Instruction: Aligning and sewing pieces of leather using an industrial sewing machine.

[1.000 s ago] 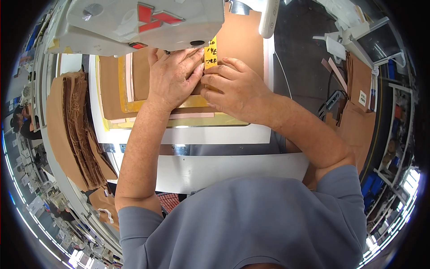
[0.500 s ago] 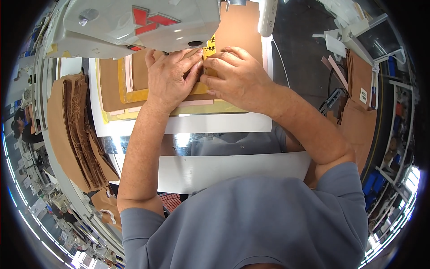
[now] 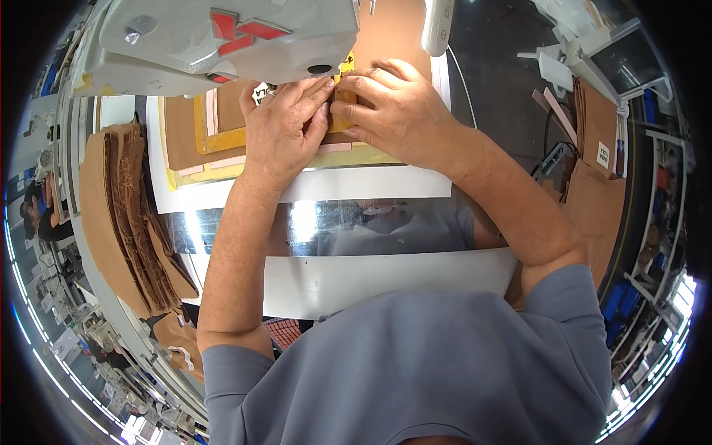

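My left hand (image 3: 284, 127) and my right hand (image 3: 389, 111) lie side by side on a flat brown leather piece (image 3: 187, 133) set in a yellow template (image 3: 222, 139) with pink strips. The fingertips of both hands press the piece down just under the head of a grey sewing machine (image 3: 222, 37). A small yellow tag (image 3: 347, 61) shows between my fingers and the machine head. Both hands lie flat with fingers together on the material.
A white and shiny metal table (image 3: 371, 222) carries the work. A stack of brown leather pieces (image 3: 126, 215) hangs at the left. More brown pieces (image 3: 597, 200) and a white lamp (image 3: 437, 26) are at the right. A person (image 3: 41, 215) sits far left.
Both hands have slid the leather piece and template farther away, deeper under the machine head. The yellow tag is now mostly covered.
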{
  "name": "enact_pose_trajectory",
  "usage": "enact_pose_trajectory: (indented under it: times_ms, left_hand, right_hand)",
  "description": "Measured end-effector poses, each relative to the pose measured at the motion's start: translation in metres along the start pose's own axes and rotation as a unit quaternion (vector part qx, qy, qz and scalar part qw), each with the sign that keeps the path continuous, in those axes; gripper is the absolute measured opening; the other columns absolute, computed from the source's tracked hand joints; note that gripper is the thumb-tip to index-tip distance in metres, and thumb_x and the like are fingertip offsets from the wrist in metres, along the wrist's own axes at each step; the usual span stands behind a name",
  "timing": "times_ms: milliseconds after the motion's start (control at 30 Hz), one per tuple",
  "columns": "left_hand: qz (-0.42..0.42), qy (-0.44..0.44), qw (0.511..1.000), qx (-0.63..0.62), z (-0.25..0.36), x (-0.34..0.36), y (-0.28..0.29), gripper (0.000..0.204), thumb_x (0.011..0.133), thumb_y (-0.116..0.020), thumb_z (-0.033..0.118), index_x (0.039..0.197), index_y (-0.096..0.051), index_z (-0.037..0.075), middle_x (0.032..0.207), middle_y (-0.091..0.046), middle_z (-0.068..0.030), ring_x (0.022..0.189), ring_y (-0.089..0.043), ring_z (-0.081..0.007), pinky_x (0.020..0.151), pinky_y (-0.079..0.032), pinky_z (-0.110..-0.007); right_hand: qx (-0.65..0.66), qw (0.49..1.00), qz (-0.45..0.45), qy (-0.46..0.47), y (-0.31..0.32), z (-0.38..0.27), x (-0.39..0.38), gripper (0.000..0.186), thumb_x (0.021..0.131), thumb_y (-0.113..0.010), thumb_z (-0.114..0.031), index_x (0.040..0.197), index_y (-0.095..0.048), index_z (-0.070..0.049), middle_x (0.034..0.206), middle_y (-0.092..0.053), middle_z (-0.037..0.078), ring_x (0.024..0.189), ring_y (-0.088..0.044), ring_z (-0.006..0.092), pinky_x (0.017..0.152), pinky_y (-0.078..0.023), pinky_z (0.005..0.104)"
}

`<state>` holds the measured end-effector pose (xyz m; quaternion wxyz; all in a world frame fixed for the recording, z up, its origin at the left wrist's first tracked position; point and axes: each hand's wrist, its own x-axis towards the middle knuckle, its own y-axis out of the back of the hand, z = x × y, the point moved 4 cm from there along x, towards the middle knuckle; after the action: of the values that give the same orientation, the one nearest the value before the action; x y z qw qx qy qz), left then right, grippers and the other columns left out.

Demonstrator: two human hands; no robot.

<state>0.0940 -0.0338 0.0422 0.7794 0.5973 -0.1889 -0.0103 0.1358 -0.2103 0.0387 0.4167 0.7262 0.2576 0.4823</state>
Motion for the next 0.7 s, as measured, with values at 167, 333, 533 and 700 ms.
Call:
enact_pose_trajectory:
  times_ms: [167, 333, 533, 700]
  left_hand:
    - [0.005, -0.001, 1.000, -0.018, 0.001, -0.001, -0.001, 0.033, 0.097, -0.064, 0.024, 0.128, -0.074, 0.020, 0.129, -0.070, 0.0047, 0.117, -0.064, -0.0148, 0.115, -0.022, -0.047]
    - [-0.005, 0.027, 0.999, -0.025, 0.000, -0.001, -0.003, 0.034, 0.097, -0.065, 0.028, 0.129, -0.074, 0.020, 0.130, -0.070, 0.0036, 0.121, -0.062, -0.0159, 0.117, -0.020, -0.049]
    - [0.002, 0.019, 1.000, -0.012, -0.001, -0.002, -0.005, 0.036, 0.096, -0.066, 0.030, 0.130, -0.073, 0.022, 0.128, -0.070, 0.0022, 0.120, -0.062, -0.0157, 0.117, -0.020, -0.050]
    - [0.006, 0.031, 0.999, -0.020, -0.002, 0.000, -0.007, 0.036, 0.095, -0.068, 0.030, 0.130, -0.073, 0.023, 0.125, -0.072, 0.0020, 0.119, -0.063, -0.0155, 0.117, -0.020, -0.050]
  right_hand:
    - [0.011, 0.999, 0.030, -0.011, 0.005, 0.005, 0.002, 0.034, 0.077, -0.083, -0.027, 0.106, -0.070, -0.012, 0.115, -0.070, 0.002, 0.109, -0.067, 0.0204, 0.101, -0.050, 0.0408]
    - [-0.008, 0.999, 0.043, -0.011, 0.012, 0.010, 0.002, 0.035, 0.075, -0.085, -0.025, 0.103, -0.069, -0.011, 0.113, -0.073, 0.002, 0.108, -0.068, 0.0183, 0.097, -0.051, 0.0372]
    - [-0.023, 0.999, 0.007, -0.025, 0.006, 0.018, 0.002, 0.034, 0.085, -0.078, -0.025, 0.113, -0.070, -0.009, 0.126, -0.069, 0.002, 0.115, -0.064, 0.0202, 0.106, -0.045, 0.0420]
    - [-0.027, 0.999, -0.005, -0.042, 0.003, 0.024, 0.003, 0.034, 0.085, -0.078, -0.024, 0.114, -0.070, -0.009, 0.125, -0.069, 0.002, 0.114, -0.064, 0.0205, 0.105, -0.046, 0.0404]
